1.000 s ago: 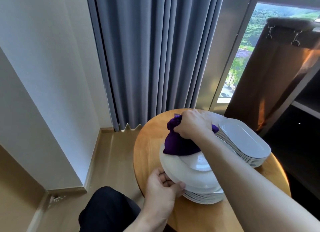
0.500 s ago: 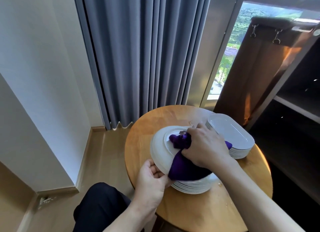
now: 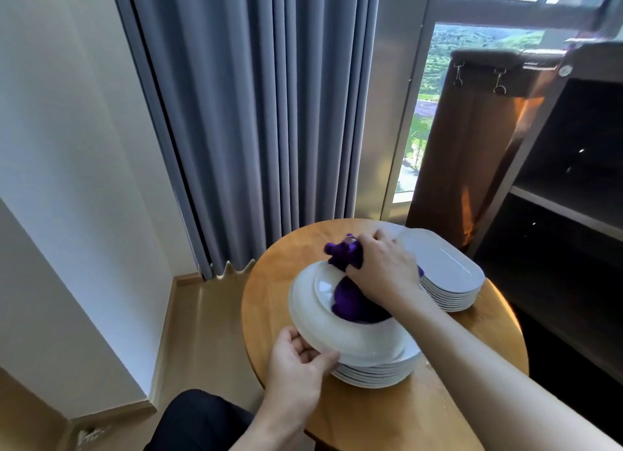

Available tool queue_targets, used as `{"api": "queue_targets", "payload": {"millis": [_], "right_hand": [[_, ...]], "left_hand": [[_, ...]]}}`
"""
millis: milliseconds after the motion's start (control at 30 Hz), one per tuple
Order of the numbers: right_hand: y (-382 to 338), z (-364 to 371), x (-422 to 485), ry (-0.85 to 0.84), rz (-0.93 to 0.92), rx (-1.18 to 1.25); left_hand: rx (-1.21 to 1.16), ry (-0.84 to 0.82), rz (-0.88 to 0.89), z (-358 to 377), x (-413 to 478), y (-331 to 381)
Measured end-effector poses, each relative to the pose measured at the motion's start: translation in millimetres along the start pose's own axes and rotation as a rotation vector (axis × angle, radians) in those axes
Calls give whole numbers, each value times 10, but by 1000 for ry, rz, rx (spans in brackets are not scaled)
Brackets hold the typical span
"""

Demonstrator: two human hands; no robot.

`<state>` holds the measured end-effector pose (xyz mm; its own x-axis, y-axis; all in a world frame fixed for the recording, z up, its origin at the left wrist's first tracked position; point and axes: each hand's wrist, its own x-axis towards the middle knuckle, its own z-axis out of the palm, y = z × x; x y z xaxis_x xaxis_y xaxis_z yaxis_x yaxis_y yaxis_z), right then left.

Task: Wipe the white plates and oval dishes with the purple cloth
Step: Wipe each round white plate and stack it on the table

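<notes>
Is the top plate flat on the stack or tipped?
Tipped. The left hand grips the top plate by its near rim, that side raised clear of the stack, while the right hand presses the purple cloth into it.

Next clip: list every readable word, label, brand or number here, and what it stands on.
None can be read.
The white plates, oval dishes and purple cloth show no print.
A small round disc on the shelf unit is too small to tell.
</notes>
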<state>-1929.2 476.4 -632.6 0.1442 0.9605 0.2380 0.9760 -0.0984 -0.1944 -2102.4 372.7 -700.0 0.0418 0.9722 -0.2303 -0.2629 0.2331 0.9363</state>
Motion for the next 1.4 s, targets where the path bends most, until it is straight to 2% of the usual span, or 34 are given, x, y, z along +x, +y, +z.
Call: {"api": "queue_targets", "payload": {"millis": [100,200,367,533,700,867,1167,1400], "right_hand": [[284,-58,-148,-110,187,226],[419,-129,-476,-143,246,298],[303,-251,-1152,-75,89,330],[169,-269,-1560,-91,-91,318],[255,-300,-1737,-143,-178,611],[342,-260,-1854,-63,-174,809],[434,-155,-1948,-56,-122,933],[453,-25,-1967,-104,-142,929]], "left_hand": [[4,-10,24,-26,2,2],[11,-1,34,-26,36,-10],[-13,-25,2,-20,19,-57],[-113,-80,-74,-67,17,4],[-365,-154,-265,-84,-25,46],[-426,-102,-325,-71,-19,79],[-366,-41,-111,-321,179,275],[-196,54,209,-645,207,726]]}}
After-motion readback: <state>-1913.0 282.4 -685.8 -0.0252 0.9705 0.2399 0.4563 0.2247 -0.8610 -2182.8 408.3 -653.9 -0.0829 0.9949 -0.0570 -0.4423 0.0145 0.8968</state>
